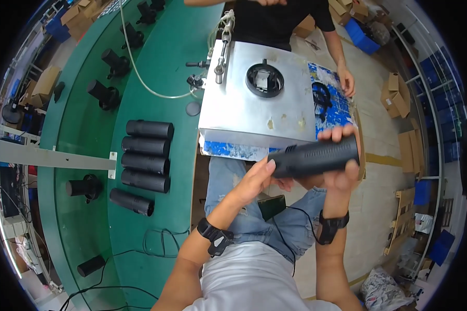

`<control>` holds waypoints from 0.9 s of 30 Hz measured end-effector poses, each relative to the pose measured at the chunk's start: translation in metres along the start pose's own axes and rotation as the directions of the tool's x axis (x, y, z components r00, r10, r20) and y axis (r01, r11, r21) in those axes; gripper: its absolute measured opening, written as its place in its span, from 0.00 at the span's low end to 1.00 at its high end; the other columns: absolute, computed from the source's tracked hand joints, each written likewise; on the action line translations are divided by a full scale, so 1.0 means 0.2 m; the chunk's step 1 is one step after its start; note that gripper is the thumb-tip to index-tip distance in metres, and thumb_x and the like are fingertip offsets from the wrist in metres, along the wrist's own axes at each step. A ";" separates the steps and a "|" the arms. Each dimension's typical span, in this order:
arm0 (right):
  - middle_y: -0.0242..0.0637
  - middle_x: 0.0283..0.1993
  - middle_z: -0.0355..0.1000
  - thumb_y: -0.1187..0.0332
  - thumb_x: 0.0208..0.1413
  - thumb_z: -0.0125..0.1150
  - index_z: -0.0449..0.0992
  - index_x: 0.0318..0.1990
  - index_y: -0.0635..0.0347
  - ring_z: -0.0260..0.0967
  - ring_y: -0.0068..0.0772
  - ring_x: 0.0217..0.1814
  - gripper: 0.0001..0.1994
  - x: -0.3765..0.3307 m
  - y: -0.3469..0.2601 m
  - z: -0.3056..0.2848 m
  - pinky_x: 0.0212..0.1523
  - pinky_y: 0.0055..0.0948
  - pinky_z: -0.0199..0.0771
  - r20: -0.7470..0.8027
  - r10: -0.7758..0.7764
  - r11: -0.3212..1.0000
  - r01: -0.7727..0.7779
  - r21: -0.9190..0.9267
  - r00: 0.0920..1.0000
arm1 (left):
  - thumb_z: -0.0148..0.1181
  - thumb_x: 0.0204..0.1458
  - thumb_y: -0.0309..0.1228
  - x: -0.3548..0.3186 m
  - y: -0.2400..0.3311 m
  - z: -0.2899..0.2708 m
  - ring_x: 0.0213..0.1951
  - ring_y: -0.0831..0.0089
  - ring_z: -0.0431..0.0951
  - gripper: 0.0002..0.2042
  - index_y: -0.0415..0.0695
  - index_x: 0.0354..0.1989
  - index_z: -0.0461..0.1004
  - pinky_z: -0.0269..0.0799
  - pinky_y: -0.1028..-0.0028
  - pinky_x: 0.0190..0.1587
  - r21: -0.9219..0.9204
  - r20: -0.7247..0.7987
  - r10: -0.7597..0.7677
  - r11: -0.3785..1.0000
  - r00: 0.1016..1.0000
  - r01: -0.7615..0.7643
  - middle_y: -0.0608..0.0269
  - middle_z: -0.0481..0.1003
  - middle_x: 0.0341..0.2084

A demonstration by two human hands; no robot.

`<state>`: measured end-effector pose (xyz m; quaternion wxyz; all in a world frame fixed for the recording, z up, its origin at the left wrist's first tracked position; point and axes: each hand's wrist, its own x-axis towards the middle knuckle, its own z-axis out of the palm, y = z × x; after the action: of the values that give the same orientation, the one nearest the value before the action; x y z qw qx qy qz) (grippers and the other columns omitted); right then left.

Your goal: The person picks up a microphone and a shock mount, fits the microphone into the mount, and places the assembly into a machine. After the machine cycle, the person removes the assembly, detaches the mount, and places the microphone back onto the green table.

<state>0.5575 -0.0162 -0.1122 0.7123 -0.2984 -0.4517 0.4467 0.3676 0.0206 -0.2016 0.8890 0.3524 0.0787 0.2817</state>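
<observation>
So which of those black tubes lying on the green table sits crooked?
The nearest black tube, at the row's bottom end: it lies slanted, while the four above it lie parallel.

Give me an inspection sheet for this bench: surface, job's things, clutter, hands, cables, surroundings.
Surface: green curved bench top; square grey metal fixture plate with a black ring holder.
Job's things: black ribbed cylindrical housing, held level above the lap.
Clutter: five black tubes side by side; black lamp units along the bench's far side.
Hands: right hand shut around the housing; left hand touching its left end.
Cables: clear hose running to the plate; black wires on the bench.
Surroundings: co-worker's hand on blue-speckled board; cardboard boxes, blue crates.
</observation>
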 end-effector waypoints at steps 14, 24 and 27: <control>0.34 0.40 0.73 0.73 0.48 0.68 0.69 0.45 0.63 0.70 0.22 0.41 0.18 0.90 0.57 0.00 0.45 0.21 0.69 -0.036 -0.068 0.769 0.030 -0.638 0.997 | 0.44 0.61 0.36 -0.31 -0.09 -0.20 0.42 0.68 0.75 0.22 0.35 0.60 0.60 0.70 0.74 0.46 -0.173 -0.235 -0.102 0.983 0.967 0.061 0.51 0.74 0.39; 0.33 0.38 0.71 0.70 0.47 0.70 0.67 0.45 0.63 0.69 0.22 0.39 0.21 0.84 0.73 0.01 0.46 0.22 0.69 -0.137 -0.388 0.628 0.152 -0.763 0.911 | 0.52 0.56 0.28 0.13 0.73 -0.46 0.31 0.78 0.72 0.07 0.37 0.35 0.72 0.67 0.78 0.36 0.711 -0.323 0.678 0.634 0.661 -0.303 0.63 0.74 0.27; 0.36 0.39 0.71 0.65 0.44 0.73 0.66 0.47 0.62 0.70 0.27 0.41 0.26 0.84 0.77 -0.01 0.46 0.25 0.70 -0.140 -0.357 0.689 0.159 -0.708 0.924 | 0.54 0.56 0.33 0.43 1.02 -0.80 0.39 0.67 0.77 0.13 0.36 0.43 0.73 0.69 0.72 0.46 0.968 -0.217 0.752 0.247 0.622 0.039 0.56 0.78 0.34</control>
<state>0.5357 0.2014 -0.1762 0.6616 -0.5294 -0.5218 0.0986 0.2925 0.2830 -0.1783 0.3316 0.6660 0.4384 0.5042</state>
